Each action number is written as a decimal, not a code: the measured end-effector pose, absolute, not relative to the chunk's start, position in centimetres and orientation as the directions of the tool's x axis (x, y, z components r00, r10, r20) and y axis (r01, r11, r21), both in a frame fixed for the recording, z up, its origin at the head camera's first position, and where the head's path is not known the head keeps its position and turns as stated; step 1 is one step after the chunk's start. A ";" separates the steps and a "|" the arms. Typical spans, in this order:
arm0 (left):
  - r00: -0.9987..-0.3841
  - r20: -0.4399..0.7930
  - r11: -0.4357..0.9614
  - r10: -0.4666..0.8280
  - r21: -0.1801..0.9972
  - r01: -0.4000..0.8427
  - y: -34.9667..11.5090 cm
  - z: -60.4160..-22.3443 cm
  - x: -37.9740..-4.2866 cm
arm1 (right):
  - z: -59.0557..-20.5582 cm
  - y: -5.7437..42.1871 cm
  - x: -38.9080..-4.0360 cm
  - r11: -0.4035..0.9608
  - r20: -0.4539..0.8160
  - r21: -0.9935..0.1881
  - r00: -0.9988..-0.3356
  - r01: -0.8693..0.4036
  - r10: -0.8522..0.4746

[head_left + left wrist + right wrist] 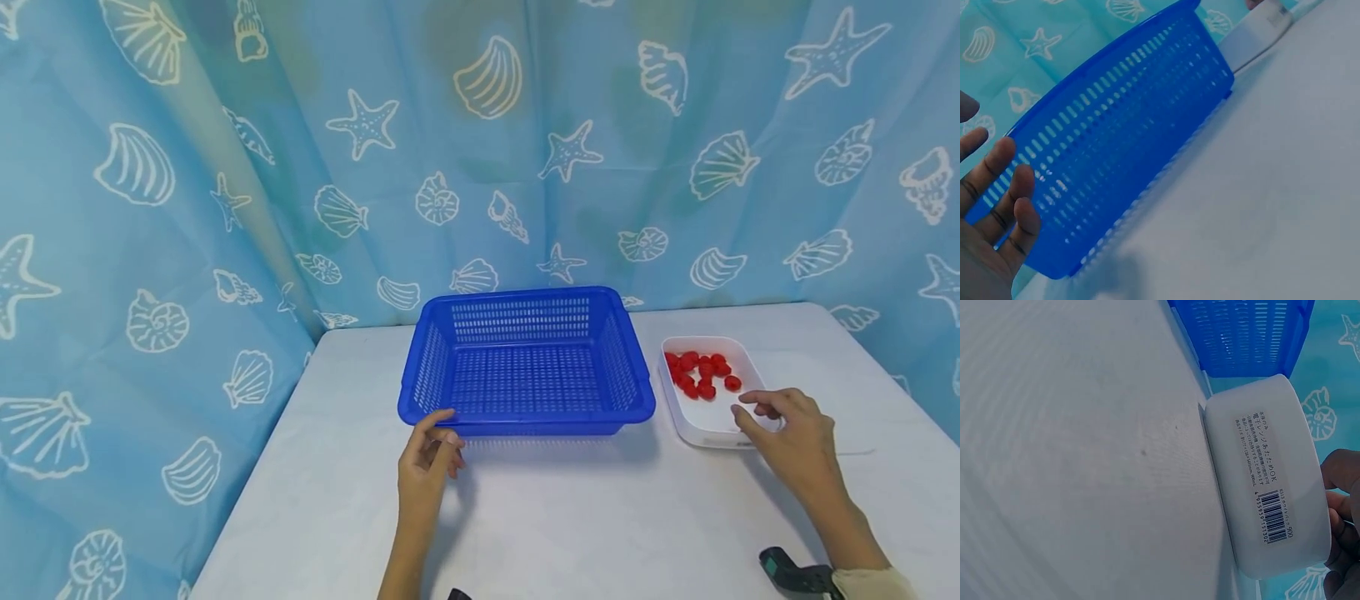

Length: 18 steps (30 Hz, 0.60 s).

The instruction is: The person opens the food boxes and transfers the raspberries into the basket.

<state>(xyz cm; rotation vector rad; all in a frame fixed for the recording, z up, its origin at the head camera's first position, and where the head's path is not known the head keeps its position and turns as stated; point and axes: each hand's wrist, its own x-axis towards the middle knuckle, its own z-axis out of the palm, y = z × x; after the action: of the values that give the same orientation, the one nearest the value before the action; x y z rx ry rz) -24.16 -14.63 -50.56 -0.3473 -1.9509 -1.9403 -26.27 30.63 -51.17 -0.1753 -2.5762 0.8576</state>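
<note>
A blue plastic basket (525, 418) with slotted sides stands at the back of the table. My left hand (423, 475) is at its front left corner, fingers loosely bent and holding nothing; in the left wrist view the fingers (1021, 219) overlap the basket's side, and contact is hard to tell. To the right of the basket sits a white plastic container (703, 421) with several small round red pieces (707, 390), perhaps berries. Over its near right corner hovers my right hand (801, 442), thumb and forefinger apart, nothing visible between them. A printed barcode label (1269, 512) faces the right wrist camera.
A white cloth (540, 517) covers the table. Behind and to the left hangs a blue curtain (420, 150) printed with shells and starfish. A dark strapped device (798, 575) is on the right wrist.
</note>
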 end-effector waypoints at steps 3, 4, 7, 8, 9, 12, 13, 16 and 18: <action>-0.902 0.420 0.001 -0.100 0.907 0.422 -15.0 -50.4 -24.3 | -51.0 30.8 -26.3 0.802 0.346 -0.597 -0.907 -0.015 0.240; -0.903 0.415 -0.003 -0.106 0.908 0.418 -15.1 -50.4 -24.4 | -50.9 30.8 -26.3 0.805 0.347 -0.594 -0.907 -0.016 0.238; -0.907 0.404 0.001 -0.121 0.913 0.407 -15.6 -50.4 -24.6 | -50.8 30.8 -26.3 0.812 0.345 -0.583 -0.909 -0.014 0.232; -0.909 0.397 0.001 -0.128 0.916 0.401 -15.7 -50.4 -24.7 | -50.8 30.9 -26.3 0.813 0.345 -0.581 -0.910 -0.015 0.230; -0.911 0.389 0.004 -0.134 0.920 0.392 -15.9 -50.5 -24.8 | -50.8 30.9 -26.4 0.814 0.345 -0.580 -0.911 -0.017 0.227; -0.922 0.353 0.015 -0.158 0.934 0.356 -16.4 -50.6 -25.2 | -50.7 30.9 -26.4 0.813 0.342 -0.582 -0.913 -0.018 0.225; -0.926 0.337 0.017 -0.169 0.941 0.339 -16.6 -50.6 -25.3 | -50.7 30.9 -26.4 0.813 0.342 -0.582 -0.912 -0.017 0.225; -0.935 0.290 0.019 -0.203 0.956 0.292 -17.3 -50.3 -25.5 | -50.7 30.8 -26.4 0.813 0.336 -0.582 -0.915 -0.016 0.223; -0.937 0.269 0.020 -0.225 0.962 0.271 -17.7 -49.5 -25.3 | -50.8 30.7 -26.4 0.815 0.337 -0.580 -0.916 -0.018 0.219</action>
<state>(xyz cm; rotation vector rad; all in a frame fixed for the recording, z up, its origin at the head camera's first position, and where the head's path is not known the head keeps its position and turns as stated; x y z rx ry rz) -25.28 -17.74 -49.55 -0.0471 -1.9573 -1.9809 -26.39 30.73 -50.76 -0.1506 -2.6072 0.8382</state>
